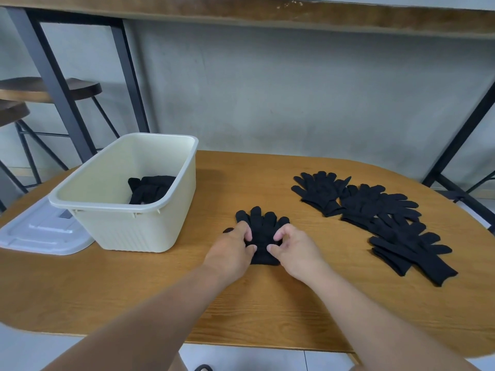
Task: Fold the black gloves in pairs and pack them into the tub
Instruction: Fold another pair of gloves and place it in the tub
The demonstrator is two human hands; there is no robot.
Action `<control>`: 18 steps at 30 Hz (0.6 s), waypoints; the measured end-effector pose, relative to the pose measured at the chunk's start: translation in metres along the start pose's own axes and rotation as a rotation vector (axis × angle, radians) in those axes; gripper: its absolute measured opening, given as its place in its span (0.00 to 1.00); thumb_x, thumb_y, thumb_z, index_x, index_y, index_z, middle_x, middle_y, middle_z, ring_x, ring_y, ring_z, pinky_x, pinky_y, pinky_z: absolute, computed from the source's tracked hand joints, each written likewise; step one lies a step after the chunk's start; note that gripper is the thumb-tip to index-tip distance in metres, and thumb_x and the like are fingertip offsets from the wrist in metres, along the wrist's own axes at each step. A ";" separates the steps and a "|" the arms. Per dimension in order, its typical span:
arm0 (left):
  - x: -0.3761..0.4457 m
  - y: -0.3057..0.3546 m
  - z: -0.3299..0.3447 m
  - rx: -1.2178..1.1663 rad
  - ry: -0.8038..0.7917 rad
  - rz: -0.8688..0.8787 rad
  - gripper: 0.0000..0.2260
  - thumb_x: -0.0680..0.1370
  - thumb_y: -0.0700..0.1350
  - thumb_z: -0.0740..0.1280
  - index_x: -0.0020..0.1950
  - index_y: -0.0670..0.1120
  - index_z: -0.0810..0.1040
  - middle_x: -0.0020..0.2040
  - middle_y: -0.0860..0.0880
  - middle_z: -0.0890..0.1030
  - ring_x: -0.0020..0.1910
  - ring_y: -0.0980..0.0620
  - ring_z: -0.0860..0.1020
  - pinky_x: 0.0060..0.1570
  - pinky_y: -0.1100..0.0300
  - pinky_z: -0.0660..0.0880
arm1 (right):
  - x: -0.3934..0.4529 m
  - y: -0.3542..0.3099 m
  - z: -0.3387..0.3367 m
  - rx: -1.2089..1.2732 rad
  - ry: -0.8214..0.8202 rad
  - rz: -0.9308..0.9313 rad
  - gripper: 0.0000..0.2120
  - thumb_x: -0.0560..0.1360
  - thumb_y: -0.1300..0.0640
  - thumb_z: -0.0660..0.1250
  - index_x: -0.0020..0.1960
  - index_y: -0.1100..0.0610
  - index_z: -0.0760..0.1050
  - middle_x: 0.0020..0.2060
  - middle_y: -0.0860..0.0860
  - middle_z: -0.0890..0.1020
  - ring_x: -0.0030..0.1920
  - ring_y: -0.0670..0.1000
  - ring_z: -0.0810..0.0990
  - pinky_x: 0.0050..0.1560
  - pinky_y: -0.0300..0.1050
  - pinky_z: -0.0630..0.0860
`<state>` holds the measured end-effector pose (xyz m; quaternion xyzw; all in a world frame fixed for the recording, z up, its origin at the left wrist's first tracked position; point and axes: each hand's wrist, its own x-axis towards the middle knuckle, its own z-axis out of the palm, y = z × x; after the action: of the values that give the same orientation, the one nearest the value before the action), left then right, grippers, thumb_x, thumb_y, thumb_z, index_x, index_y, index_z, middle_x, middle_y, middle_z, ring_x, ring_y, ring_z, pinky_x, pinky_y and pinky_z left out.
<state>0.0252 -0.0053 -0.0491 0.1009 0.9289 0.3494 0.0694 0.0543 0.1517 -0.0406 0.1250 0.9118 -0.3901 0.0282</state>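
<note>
- A black glove pair [263, 231] is seen flat on the wooden table [267, 303], near the middle of the view, with its finger ends pointed toward 12 o'clock.
- The glove pair is pinched at its lower half by the left hand [233, 250] from the 9 o'clock side; the thumb and curled fingers are closed on the fabric.
- The same pair is pinched by the right hand [294, 253] from the 3 o'clock side, with thumb and fingers likewise curled onto the cloth; a narrow strip of glove is left showing between the two hands.
- A cream tub [128, 210] is placed at 10 o'clock from the hands, just beside the held pair but apart from it.
- Folded black gloves [150, 188] are seen inside the tub, against its right-hand wall at the bottom.
- A grey lid [40, 234] is laid flat on the table at 9 o'clock of the tub, partly tucked behind it.
- Loose black gloves [372, 210] are spread in an overlapping row at 2 to 3 o'clock from the hands, well apart from the tub; their exact number cannot be told.
- Dark stools [40, 89] are seen beyond the table at 10 o'clock.
</note>
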 end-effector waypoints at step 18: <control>-0.005 -0.007 -0.021 0.390 -0.024 0.420 0.12 0.78 0.50 0.61 0.58 0.51 0.77 0.46 0.55 0.79 0.42 0.55 0.77 0.41 0.62 0.74 | -0.020 0.011 -0.007 -0.473 0.018 -0.510 0.16 0.78 0.50 0.63 0.64 0.47 0.76 0.53 0.40 0.76 0.55 0.41 0.71 0.55 0.37 0.73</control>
<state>0.0251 -0.0250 -0.0380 0.3067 0.9364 0.1698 -0.0143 0.0771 0.1595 -0.0404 -0.1134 0.9791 -0.1614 -0.0503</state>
